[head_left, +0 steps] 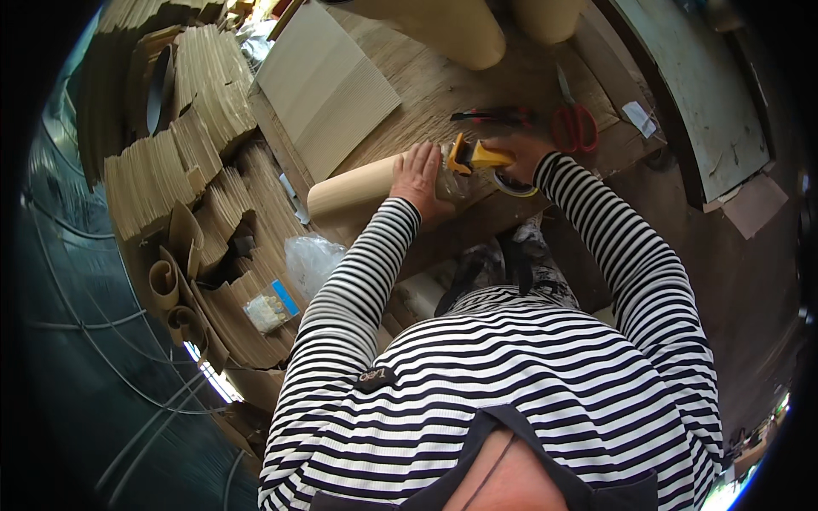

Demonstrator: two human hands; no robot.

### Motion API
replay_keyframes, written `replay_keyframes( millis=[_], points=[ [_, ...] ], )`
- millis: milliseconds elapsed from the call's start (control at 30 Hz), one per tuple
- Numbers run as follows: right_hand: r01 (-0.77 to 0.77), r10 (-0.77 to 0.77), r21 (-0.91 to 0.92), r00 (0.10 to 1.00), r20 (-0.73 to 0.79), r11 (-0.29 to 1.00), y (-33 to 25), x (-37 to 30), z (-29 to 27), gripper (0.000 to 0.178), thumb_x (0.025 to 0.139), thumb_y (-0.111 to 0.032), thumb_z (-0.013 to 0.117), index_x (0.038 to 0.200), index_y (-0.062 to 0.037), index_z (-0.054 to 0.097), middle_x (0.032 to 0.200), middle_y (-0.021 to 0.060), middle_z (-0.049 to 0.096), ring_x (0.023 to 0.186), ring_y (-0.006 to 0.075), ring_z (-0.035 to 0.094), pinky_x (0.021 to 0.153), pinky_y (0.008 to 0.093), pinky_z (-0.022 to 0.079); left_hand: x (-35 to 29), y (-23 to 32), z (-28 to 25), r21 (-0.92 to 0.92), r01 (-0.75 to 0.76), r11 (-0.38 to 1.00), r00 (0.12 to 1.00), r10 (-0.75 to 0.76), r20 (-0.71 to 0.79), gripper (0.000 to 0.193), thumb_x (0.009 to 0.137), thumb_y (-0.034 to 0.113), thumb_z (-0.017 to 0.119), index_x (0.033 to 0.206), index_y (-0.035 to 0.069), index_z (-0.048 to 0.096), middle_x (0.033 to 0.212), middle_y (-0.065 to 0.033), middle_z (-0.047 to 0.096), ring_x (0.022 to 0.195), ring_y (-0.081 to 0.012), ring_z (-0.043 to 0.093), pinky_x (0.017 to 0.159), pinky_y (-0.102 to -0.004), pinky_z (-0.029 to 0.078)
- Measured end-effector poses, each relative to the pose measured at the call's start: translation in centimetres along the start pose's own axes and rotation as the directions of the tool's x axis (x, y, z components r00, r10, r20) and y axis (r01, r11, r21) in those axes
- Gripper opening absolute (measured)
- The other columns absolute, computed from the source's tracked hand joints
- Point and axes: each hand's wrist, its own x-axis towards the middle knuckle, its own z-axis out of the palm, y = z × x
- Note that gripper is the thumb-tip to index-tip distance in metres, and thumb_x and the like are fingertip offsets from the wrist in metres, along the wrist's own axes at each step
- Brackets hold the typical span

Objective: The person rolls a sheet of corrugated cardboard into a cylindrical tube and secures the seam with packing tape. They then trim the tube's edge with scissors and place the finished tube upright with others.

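Logging the hands' workspace from my remote post, I entered the items as follows. Item one: a wood-grain roll (351, 191), pale tan, lying on its side at the near edge of the surface (417, 81). Its long axis ran from lower left to upper right, its upper-right end pointing toward the yellow tape dispenser (490, 157). Item two: the left hand (415, 180), nearer to the roll and touching it, laid over the upper-right end with fingers extended and thumb spread; most of the roll's length lay to its left. Item three: the right hand (528, 152), wrapped around the dispenser, just beyond that end; its fingers were partly hidden. Item four: clear plastic film (456, 183), between left hand and dispenser; I could not tell whether it was joined to either the roll or the dispenser. Item five: red-handled scissors (576, 126), beyond the right hand and to its right. Item six: a flat wood-grain sheet (328, 94), farther out than the roll, its near corner close by.
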Motion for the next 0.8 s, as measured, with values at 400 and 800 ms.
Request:
replay_keyframes(
  millis=[400,800],
  points=[
    [-0.069,0.288,0.784,0.947,-0.143,0.617,4.9,-8.5,13.7,0.067,0.082,-0.016,0.078,0.145,-0.0096,0.057,0.136,0.0124,0.065,0.121,0.0228,0.064,0.105,0.0351,0.05,7.8,-3.6,-3.1,-0.168,-0.127,0.978,0.986,0.143,0.089,0.114,0.061,0.052,0.093,0.154,0.01,0.04,0.151,-0.0154,0.051,0.142,-0.0319,0.046,0.12,-0.0414,0.037],
    [-0.45,0.343,0.235,0.857,0.385,0.862,-3.4,3.0,14.7,0.065,0.082,-0.031,0.075,0.143,-0.0166,0.059,0.139,0.0134,0.064,0.122,0.0266,0.064,0.107,0.0359,0.049,7.4,-4.1,-2.7,-0.207,-0.184,0.961,0.983,0.179,-0.045,0.11,0.06,0.059,0.089,0.15,0.009,0.047,0.144,-0.0154,0.058,0.137,-0.0311,0.052,0.116,-0.0402,0.041]
  ],
)
